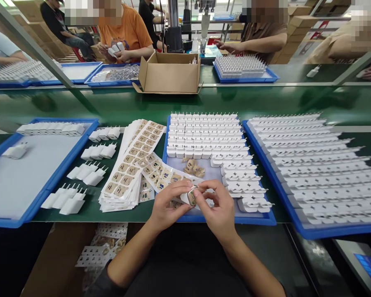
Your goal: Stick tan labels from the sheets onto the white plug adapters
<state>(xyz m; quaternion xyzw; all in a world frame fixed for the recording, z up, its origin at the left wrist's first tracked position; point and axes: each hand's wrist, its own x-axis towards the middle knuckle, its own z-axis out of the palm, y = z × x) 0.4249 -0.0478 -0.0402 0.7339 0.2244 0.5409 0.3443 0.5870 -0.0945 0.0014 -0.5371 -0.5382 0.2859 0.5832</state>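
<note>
Left grip: your left hand (170, 202) grasps a white adapter (185, 199) between thumb and fingers.
Right grip: your right hand (218, 206) has its thumb and fingertips at the adapter's tan end face; you cannot tell whether they pinch it.
Held adapter: it sits tilted between your 2 hands, over the near edge of the middle tray (259, 220), with its tan face towards your right hand.
Middle tray: you have rows of white adapters (204, 134) with prongs up at the far end, and shorter rows along the right side; crumpled brown scraps (194, 168) lie between them and your hands.
Loose sticker sheet (162, 174): it runs from the sheet stack into the middle tray, its near end partly hidden by your hands.
Sheet stack (120, 181): it lies on the worktop (94, 202), just left of the middle tray.
Adapter groups (94, 152): 4 clusters lie between the stack and the left tray (27, 181).
Left tray: 1 row stands at its far end, with 1 adapter (15, 151) lying apart.
Right tray (343, 232): many rows of adapters fill it.
Across from you: a co-worker in an orange shirt (126, 31) holds white pieces near an open cardboard box (170, 76).
</note>
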